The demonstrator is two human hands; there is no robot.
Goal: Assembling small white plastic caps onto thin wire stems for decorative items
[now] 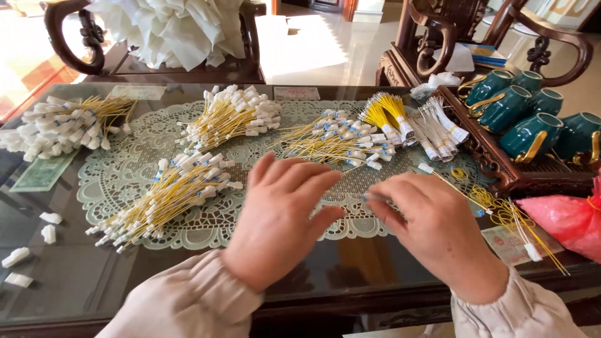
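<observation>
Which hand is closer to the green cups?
Right. The right hand is just below and left of the green cups on the wooden tray. The left hand is farther left, mid-table.

Both hands were raised side by side in front of the person, backs turned up toward the camera, forearms reaching in from the lower edge in pale beige sleeves gathered at the wrists. The left hand (278,219) was held with its fingers extended and loosely spread, slanting up and to the right, thumb tucked low toward the other hand. The right hand (432,228) curled more tightly, its knuckles bent and its fingertips (375,201) drawn together in a pinch that pointed left. The two hands were close, the fingertips almost meeting, though whether they touched could not be told.
</observation>
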